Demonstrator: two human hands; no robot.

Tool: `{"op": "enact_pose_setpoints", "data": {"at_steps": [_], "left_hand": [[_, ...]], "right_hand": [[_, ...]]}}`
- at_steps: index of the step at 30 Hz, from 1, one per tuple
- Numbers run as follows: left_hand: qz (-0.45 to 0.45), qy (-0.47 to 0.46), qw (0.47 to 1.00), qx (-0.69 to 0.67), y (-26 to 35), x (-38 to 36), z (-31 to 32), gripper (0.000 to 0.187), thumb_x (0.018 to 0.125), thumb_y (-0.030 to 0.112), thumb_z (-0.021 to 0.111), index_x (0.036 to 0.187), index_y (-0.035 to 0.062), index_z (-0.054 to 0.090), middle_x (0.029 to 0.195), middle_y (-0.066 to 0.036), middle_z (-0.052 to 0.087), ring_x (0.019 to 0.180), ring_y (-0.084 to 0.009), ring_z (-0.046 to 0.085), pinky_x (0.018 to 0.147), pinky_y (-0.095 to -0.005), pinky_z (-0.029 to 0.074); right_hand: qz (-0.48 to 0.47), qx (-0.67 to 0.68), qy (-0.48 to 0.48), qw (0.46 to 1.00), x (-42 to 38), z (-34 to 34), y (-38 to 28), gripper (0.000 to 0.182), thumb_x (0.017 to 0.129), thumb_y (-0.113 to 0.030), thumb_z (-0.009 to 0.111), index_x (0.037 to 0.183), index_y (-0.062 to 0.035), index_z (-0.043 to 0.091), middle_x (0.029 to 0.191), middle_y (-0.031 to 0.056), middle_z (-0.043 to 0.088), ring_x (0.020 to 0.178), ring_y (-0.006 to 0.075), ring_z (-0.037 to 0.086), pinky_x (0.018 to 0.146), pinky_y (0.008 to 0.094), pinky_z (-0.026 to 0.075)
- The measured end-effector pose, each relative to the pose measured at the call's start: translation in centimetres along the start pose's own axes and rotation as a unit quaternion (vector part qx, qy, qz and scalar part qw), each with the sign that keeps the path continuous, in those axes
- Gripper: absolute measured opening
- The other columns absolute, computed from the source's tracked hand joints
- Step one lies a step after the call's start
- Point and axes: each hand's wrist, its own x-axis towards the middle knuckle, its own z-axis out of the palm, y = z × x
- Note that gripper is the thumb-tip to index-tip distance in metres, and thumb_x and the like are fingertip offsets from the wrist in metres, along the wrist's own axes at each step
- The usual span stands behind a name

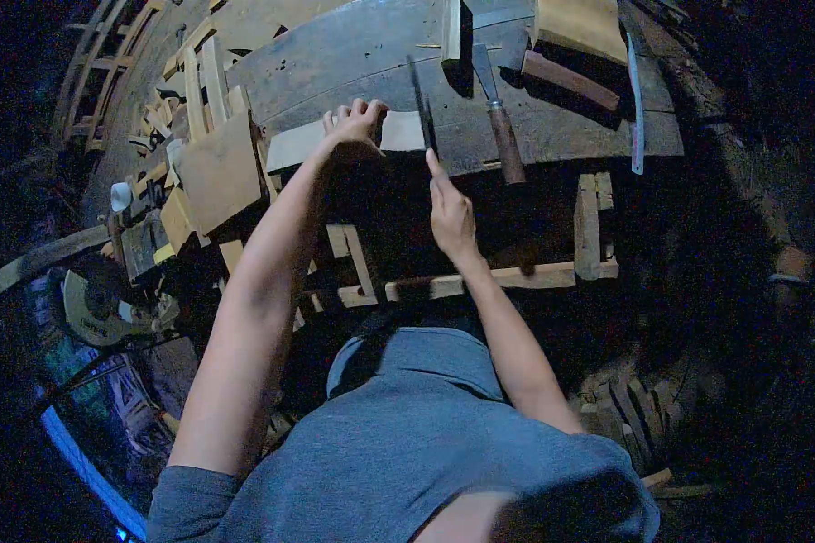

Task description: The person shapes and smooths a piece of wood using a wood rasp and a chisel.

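Observation:
A pale wooden board (402, 132) lies along the near edge of the workbench. My left hand (357, 125) presses on it from above, fingers curled over its far side. My right hand (452, 215) is closed on a tool with a long, thin, dark blade (421, 104), seen nearly edge-on. The blade points away from me and stands at the board's right end. Whether it touches the wood, and whether it is a saw or a file, I cannot make out. The tool's handle is hidden in my fingers. Right of the blade lies a chisel (505, 136) with a wooden handle.
The dark workbench (335, 65) curves across the view. At its right are a wooden block (581, 29), a reddish wood strip (570, 81) and a long ruler-like strip (637, 109). Wood offcuts and a brown panel (222, 174) crowd the left. A power saw (100, 308) sits lower left.

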Motion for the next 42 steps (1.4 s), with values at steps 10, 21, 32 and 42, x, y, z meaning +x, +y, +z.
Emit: {"op": "enact_pose_setpoints", "data": {"at_steps": [10, 21, 32, 42], "left_hand": [[0.024, -0.009, 1.0, 0.007, -0.7, 0.2, 0.0, 0.098, 0.048, 0.038, 0.088, 0.132, 0.0296, 0.037, 0.126, -0.008, 0.043, 0.123, -0.0371, 0.038, 0.096, -0.0592, 0.025], [0.026, 0.026, 0.999, 0.001, -2.0, 1.3, 2.1, 0.109, 0.043, 0.05, 0.087, 0.135, 0.0274, 0.033, 0.125, -0.013, 0.042, 0.122, -0.039, 0.04, 0.094, -0.0621, 0.029], [0.14, -0.23, 0.874, -0.404, -2.6, -1.0, -2.6, 0.075, 0.079, 0.054, 0.069, 0.134, 0.0071, 0.05, 0.109, -0.017, 0.064, 0.093, -0.0269, 0.061, 0.081, -0.0383, 0.048], [0.058, 0.129, 0.986, -0.086, 3.0, -5.7, -2.5, 0.038, 0.079, 0.032, 0.066, 0.115, 0.0213, 0.061, 0.103, -0.013, 0.067, 0.093, -0.0349, 0.064, 0.075, -0.0459, 0.053]], "right_hand": [[0.009, 0.055, 0.024, 0.998, -0.8, 1.1, 0.5, 0.043, 0.099, -0.014, 0.038, 0.142, -0.0122, 0.038, 0.135, 0.0172, 0.049, 0.116, 0.0284, 0.056, 0.089, 0.0317, 0.046], [-0.06, 0.086, 0.078, 0.991, 0.1, 2.7, 4.0, 0.044, 0.1, -0.018, 0.039, 0.144, -0.0204, 0.037, 0.063, -0.0013, 0.036, 0.054, 0.0083, 0.034, 0.05, 0.027, 0.036], [0.072, 0.221, -0.028, 0.972, -0.5, 0.6, 2.1, 0.043, 0.101, -0.022, 0.036, 0.144, -0.0286, 0.036, 0.057, -0.0067, 0.031, 0.038, 0.0031, 0.029, 0.032, 0.0215, 0.029], [-0.23, 0.037, 0.193, 0.953, 1.7, 3.3, 3.9, 0.042, 0.099, -0.016, 0.039, 0.14, -0.0108, 0.041, 0.084, 0.0051, 0.057, 0.063, 0.0101, 0.048, 0.063, 0.025, 0.045]]}}
